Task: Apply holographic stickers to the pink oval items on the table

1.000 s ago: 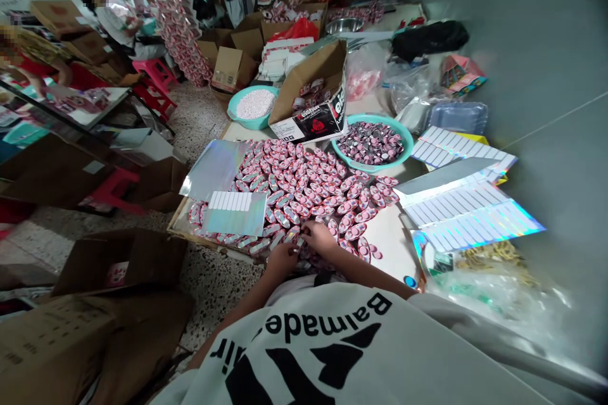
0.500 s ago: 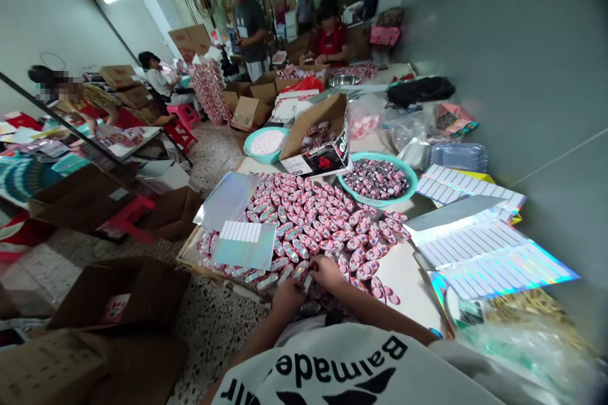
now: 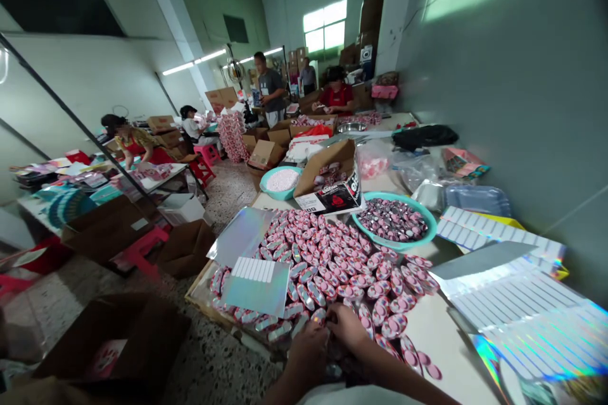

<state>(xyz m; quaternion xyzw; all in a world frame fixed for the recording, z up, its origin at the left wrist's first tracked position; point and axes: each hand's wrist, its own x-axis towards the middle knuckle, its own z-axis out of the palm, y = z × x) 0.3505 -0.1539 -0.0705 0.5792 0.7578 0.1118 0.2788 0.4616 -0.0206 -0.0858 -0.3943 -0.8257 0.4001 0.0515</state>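
Note:
A thick layer of oval, red-and-pink patterned pieces [image 3: 327, 247] covers the table in front of me. Many carry a pink disc on top, and others show a silvery strip. My left hand [image 3: 308, 348] and my right hand [image 3: 348, 329] meet at the near edge of this layer, fingers pinched together. One oval patterned piece [image 3: 318, 316] shows at their fingertips, partly hidden by the fingers. Left of the hands, a shiny holographic sheet [image 3: 256, 290] with white strip labels lies on the pieces. A larger silvery sheet [image 3: 241, 234] is behind it.
Beyond the pieces stand a turquoise basin [image 3: 430, 228] of pink and dark discs, an open carton [image 3: 327, 199] and a basin of white bits [image 3: 280, 182]. Label sheets [image 3: 527, 310] lie right, beside the wall. Cartons [image 3: 114, 329] stand on the floor left. Several people work farther back.
My view has tilted up, so the table sits lower in the picture. My hands have drawn closer together and stay pinched at the near edge of the pieces.

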